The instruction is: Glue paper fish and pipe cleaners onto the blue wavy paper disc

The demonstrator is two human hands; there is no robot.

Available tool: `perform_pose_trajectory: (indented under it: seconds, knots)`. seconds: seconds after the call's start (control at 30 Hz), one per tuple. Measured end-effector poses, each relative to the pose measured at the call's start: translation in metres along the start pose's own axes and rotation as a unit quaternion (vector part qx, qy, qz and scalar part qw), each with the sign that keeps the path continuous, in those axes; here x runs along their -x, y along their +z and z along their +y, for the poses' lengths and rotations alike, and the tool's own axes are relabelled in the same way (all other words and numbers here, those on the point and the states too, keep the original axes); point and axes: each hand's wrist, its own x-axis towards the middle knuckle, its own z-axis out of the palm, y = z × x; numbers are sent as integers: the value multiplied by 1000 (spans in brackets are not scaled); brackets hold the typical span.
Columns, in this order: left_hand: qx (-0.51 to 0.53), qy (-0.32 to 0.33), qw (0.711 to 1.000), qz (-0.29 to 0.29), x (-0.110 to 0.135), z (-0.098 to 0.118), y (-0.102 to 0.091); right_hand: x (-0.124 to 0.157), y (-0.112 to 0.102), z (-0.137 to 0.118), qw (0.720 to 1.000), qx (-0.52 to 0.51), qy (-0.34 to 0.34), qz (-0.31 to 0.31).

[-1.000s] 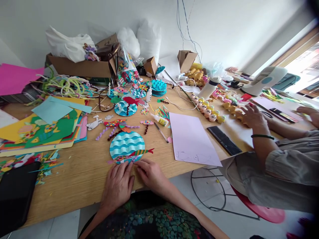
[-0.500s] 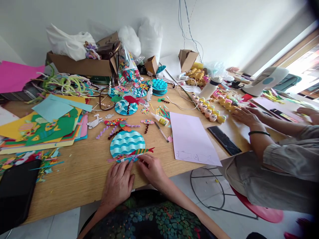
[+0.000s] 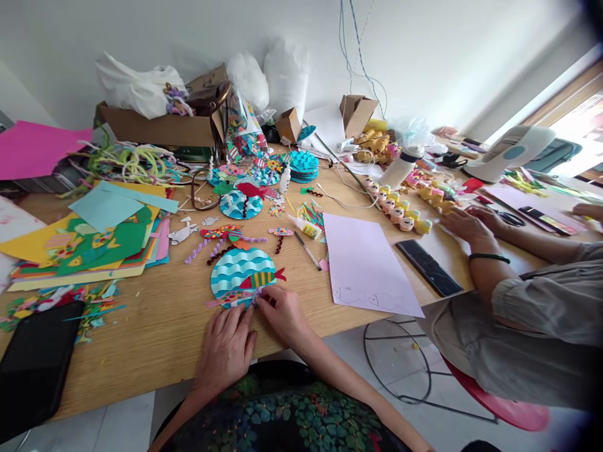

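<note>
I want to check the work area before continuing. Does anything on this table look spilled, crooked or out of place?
Yes. Colourful paper scraps lie scattered at the table's left edge beside the black tablet, which overhangs the wooden table. On the round blue wave-patterned paper disc, the striped paper fish sits tilted, its tail higher, where the right hand touches it.

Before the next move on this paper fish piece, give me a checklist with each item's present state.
1. Left hand flat on the table at the wave disc's near edge: ok.
2. Right hand fingertips at the striped fish: ok.
3. Striped fish lies over the disc, tail past its rim: ok.
4. Second fish at the disc's lower edge, flat: cannot tell, partly hidden by fingers.
5. Glue bottle lies beyond the disc, apart from both hands: ok.
6. Co-worker's hand away from the disc: ok.
</note>
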Motion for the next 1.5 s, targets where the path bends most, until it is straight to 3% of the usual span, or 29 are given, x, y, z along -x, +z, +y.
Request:
perform_pose_trajectory:
  seconds: [0.6,0.83,1.5]
  knots:
    - [6,3,1000,1,-2,0,-1,5,3,4,998,36,-45,13]
    - [7,-13,1000,-2,0,1,1,7,4,5,999,50,-13,4]
    - [-7,2,1000,-6,3,-3,3,21,-27,22,999,45,-4,-16]
